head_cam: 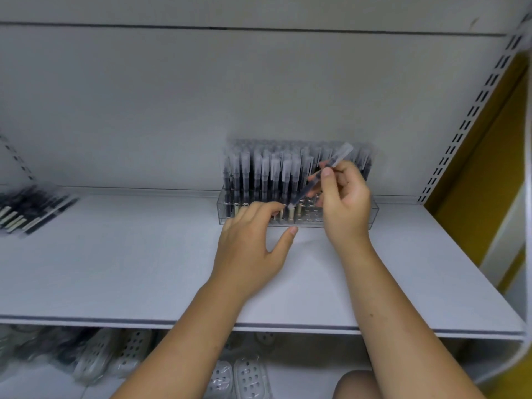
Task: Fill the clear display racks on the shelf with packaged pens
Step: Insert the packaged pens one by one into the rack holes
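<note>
Head view: a clear display rack [371,214] stands on the white shelf [144,254] against the back panel, just right of the frame's centre. It is crowded with upright packaged pens [273,174].

The right hand [345,203] pinches one more packaged pen [313,185] between thumb and curled fingers. This pen is tilted, its top pointing to 1 o'clock and its lower tip to 7 o'clock, down among the rack's front row.

The left hand [250,243] holds nothing. Its fingers are loosely extended against the rack's front wall, and the thumb is spread wide toward 3 o'clock.

At 9 o'clock, by the frame's edge, a loose pile of packaged pens [31,208] lies flat on the shelf. At 7 o'clock, blurred plastic packs [109,355] sit on the shelf below.
</note>
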Demonstrator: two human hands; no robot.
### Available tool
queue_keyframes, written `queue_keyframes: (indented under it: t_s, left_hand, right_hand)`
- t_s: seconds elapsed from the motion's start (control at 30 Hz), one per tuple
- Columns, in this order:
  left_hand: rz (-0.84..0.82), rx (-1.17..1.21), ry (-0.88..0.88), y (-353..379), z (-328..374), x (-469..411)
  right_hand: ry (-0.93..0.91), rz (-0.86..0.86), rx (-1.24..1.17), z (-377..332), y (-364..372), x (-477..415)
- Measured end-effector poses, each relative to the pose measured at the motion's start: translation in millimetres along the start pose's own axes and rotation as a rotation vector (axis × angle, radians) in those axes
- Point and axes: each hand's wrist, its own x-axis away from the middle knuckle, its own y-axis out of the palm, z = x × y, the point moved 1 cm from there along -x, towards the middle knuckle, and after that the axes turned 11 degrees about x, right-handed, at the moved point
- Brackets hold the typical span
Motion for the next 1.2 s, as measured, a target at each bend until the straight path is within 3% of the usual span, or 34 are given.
queue_keyframes:
  t_s: [0.17,0.47,0.77,1.2]
  left_hand:
    - [-0.007,-0.010,-0.018,0.3,-1.4,0.3]
    - [-0.008,0.001,-0.047,0.0,-2.2,-0.5]
    - [-0.012,0.011,-0.057,0.0,-1.6,0.3]
    - [-0.007,0.005,-0.047,1.1,-1.6,-1.0]
  right_hand:
    - [-0.076,0.119,0.176,9.3,-5.3,-3.8]
    - [-0.104,0.084,0.283,13.1,-3.3,-4.2]
    - [-0.122,-0.083,0.474,24.6,5.7,-4.8]
    - [-0.067,-0.019,0.504,18.7,0.5,-1.6]
